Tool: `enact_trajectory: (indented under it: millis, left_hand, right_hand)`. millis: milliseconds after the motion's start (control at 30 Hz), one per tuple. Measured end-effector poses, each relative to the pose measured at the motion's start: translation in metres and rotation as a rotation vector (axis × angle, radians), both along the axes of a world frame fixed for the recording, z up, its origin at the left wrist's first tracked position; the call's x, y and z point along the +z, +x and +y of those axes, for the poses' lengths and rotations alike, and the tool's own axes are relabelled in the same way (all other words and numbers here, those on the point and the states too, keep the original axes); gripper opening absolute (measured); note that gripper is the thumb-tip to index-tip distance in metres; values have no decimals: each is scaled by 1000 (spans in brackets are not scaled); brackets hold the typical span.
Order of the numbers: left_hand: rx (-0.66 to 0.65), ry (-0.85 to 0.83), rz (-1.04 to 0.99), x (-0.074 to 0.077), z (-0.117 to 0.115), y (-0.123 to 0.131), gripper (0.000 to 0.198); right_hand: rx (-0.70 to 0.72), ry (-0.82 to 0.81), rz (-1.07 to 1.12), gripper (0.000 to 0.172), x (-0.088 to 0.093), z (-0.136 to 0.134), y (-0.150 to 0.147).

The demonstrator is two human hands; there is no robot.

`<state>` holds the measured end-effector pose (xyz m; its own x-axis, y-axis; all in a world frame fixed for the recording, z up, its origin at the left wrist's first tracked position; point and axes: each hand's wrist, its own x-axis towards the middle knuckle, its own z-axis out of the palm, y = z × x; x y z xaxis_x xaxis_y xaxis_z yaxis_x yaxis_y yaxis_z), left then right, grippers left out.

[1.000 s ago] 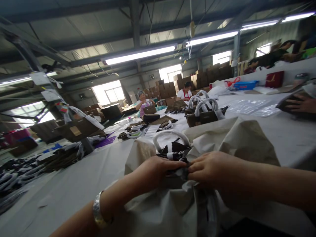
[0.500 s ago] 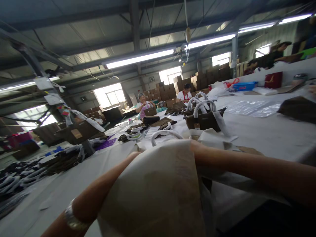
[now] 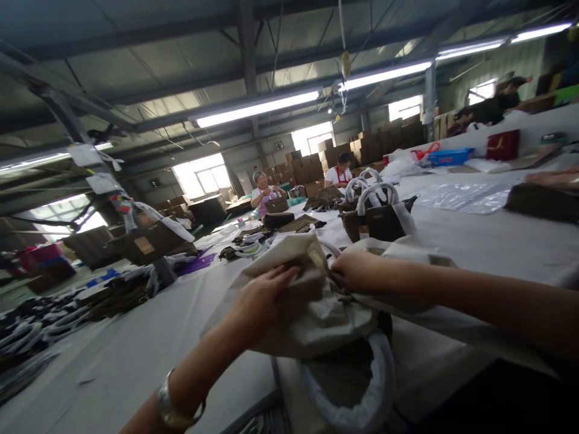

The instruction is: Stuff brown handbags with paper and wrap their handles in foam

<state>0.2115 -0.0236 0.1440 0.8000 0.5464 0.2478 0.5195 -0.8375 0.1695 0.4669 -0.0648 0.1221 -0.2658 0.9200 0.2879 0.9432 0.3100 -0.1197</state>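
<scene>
A crumpled, pale beige sheet (image 3: 294, 331), like wrapping paper, lies bunched over a dark handbag in front of me. Below the sheet loops the bag's white-wrapped handle (image 3: 382, 367); most of the bag's body is hidden. My left hand (image 3: 260, 298) rests on the sheet's left side with its fingers stretched out, a silver-coloured band on that wrist. At the sheet's far right edge, my right hand (image 3: 362, 271) is closed with its fingers curled into the folds. Its fingertips are partly hidden. Just beyond stands a dark olive handbag (image 3: 380, 223) with white-wrapped handles.
Another tagged bag (image 3: 145, 244) is at the left by a post. Piled bags and wrapped handles (image 3: 45, 328) lie far left. Clear plastic (image 3: 456, 198), a blue box (image 3: 452, 157) and a red box (image 3: 503, 146) are on the right. Co-workers (image 3: 266, 196) sit across the table.
The sheet, raised high and smooth before, is now lower and crumpled, exposing the near wrapped handle. Both my hands, earlier mostly hidden behind it, have come into view.
</scene>
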Motion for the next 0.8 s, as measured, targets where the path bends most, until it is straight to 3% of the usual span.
enact_trajectory:
  millis: [100, 167, 233, 300, 400, 500, 567, 667, 733, 800]
  left_hand:
    - [79, -88, -144, -4, 34, 1, 44]
    - [92, -151, -252, -7, 43, 5, 39]
    - [45, -231, -329, -9, 46, 14, 37]
    - [-22, -313, -336, -8, 47, 22, 33]
    - [8, -343, -344, -7, 41, 18, 33]
    - [128, -16, -525, -18, 12, -17, 41]
    - [180, 255, -758, -42, -16, -46, 30]
    - [376, 273, -1250, -100, -46, -69, 23]
    - [570, -3, -1400, -137, -49, -63, 42]
    - [560, -379, -1492, -157, -43, -39, 58]
  right_hand:
    - [-130, 191, -87, 35, 22, -22, -2]
    - [15, 413, -85, 44, 30, -31, -9]
    - [300, 477, -68, 47, 29, -33, -20]
    - [495, 340, -58, 66, 19, -26, -31]
    - [564, 121, -83, 88, -6, -11, -39]
    - [531, 18, -62, 83, -24, 1, -32]
    - [493, -17, -19, 81, -28, 7, -22]
    - [490, -69, 41, 79, -27, 14, -11]
    - [516, -99, 98, 83, -24, 17, -11]
    - [546, -109, 158, 93, -23, 20, -17]
